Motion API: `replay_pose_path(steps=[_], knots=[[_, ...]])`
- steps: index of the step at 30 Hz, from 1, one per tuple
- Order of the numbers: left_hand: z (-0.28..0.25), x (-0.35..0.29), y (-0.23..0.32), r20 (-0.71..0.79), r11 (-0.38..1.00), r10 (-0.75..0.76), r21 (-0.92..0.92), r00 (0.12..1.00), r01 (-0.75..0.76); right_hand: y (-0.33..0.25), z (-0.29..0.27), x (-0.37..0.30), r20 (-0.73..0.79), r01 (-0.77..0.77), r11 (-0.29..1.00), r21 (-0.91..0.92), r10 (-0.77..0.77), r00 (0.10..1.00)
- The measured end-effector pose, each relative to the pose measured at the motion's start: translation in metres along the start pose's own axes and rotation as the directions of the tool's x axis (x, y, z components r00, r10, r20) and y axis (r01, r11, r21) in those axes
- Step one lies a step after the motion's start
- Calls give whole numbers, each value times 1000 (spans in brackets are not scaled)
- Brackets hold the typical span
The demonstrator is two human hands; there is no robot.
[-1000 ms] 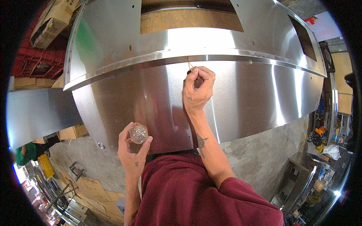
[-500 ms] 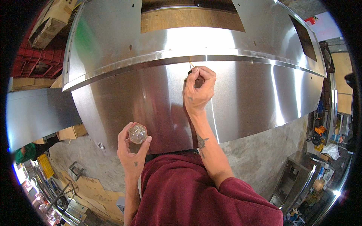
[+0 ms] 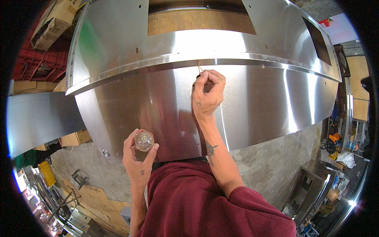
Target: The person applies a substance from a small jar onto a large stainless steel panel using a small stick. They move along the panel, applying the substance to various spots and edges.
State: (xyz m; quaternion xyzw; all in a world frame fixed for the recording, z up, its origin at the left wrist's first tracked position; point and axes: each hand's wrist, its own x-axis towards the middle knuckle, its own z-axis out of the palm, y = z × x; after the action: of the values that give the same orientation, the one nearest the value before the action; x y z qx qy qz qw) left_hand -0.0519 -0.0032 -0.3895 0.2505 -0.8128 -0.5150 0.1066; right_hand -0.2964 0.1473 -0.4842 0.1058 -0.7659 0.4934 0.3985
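Note:
My left hand (image 3: pixel 137 160) grips a small six-sided jar (image 3: pixel 144 141) with a clear, shiny look inside, close above the near edge of a brushed metal sheet (image 3: pixel 258 100). What fills the jar is hard to make out. Farther up, my right hand (image 3: pixel 207 100) pinches a thin yellowish stick (image 3: pixel 200 68) between thumb and fingertips. Its tip reaches to the seam beneath a raised metal lip (image 3: pixel 118 73) that runs across the sheet. Whether the tip touches the metal I cannot tell.
Beyond the lip, the metal has a large rectangular cutout (image 3: pixel 201 20) and a smaller dark opening (image 3: pixel 317 39) at right. Cardboard boxes (image 3: pixel 53 27) and a red crate (image 3: pixel 37 63) stand far left. A metal cabinet (image 3: pixel 306 185) sits on the concrete floor at lower right.
Both hands hold almost the same places, with the stick still at the seam. At the far left, a green-clad figure behind the bench has shifted slightly.

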Motion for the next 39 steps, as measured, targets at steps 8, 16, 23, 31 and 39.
replay_pose_path(steps=[8,16,23,31,39], knots=[[5,-1,5,0,999,-16,-48,1000,16,-3,-23,3,-25,18,999,27,-17,1000],[23,-2,2,23,997,-17,-75,1000,19,52,-98,51,-141,-18,994,-111,2,990],[43,-7,21,85,999,22,-42,996,-18,101,-124,88,-257,-98,976,-195,45,965],[54,-8,22,71,999,37,-28,997,-35,118,-122,89,-224,-121,962,-243,66,972],[62,-10,24,102,998,30,-49,994,-25,124,-122,90,-212,-139,968,-211,94,973]])
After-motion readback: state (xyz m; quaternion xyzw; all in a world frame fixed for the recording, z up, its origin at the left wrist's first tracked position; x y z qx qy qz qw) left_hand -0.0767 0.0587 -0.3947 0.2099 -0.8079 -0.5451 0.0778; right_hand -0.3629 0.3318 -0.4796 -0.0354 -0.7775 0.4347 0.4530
